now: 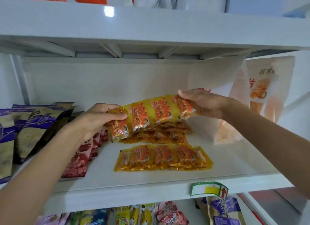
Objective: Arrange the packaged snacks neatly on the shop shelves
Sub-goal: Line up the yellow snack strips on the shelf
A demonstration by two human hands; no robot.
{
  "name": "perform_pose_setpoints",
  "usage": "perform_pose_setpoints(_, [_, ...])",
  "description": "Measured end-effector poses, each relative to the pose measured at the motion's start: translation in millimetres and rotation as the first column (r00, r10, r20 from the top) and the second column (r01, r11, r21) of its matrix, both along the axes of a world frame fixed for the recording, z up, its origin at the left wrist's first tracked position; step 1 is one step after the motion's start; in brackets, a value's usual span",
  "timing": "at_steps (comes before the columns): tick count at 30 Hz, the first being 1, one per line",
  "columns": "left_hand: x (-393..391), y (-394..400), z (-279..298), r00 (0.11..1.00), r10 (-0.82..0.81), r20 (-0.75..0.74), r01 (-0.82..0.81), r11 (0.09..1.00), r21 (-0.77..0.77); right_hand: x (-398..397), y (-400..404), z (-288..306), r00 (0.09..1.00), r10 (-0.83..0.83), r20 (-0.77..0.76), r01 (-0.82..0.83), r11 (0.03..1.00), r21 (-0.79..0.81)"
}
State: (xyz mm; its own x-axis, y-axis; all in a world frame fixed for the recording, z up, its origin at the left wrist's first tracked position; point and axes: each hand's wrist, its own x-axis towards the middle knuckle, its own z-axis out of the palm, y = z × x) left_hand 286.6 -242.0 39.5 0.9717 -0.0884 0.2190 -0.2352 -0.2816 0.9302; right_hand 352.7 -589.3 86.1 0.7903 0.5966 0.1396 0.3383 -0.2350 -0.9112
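A strip of yellow and orange snack packets hangs above the middle of the white shelf. My left hand grips its left end with the thumb on top. My right hand holds its right end, fingers over the top edge. Under the strip lies a pile of the same yellow packets. Another flat yellow strip lies nearer the shelf's front edge.
Purple and brown bags stand at the left, with red packets lying beside them. Large pale bags lean at the right. The shelf above sits low overhead. A price label hangs on the front lip, and more snacks fill the shelf below.
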Motion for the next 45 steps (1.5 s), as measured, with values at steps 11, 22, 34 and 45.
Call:
perform_pose_setpoints(11, [-9, -19, -14, 0.992, 0.115, 0.047, -0.114, 0.993, -0.012, -9, -32, -50, 0.972, -0.164, 0.17, 0.164, 0.986, 0.014])
perform_pose_setpoints(22, [-36, -19, -40, 0.717, -0.082, 0.693, -0.323, 0.841, 0.434, -35, -66, -97, 0.055, 0.063, 0.996, 0.397, 0.914, -0.08])
perform_pose_setpoints(34, [-48, -8, -98, 0.84, -0.166, 0.516, -0.209, 0.779, 0.591, -58, -76, -141, 0.436, 0.077, 0.897, 0.358, 0.899, -0.252])
perform_pose_setpoints(45, [-45, -12, -102, 0.832, -0.295, 0.469, -0.11, 0.742, 0.662, -53, -74, -142, 0.604, 0.246, 0.758, 0.256, 0.841, -0.477])
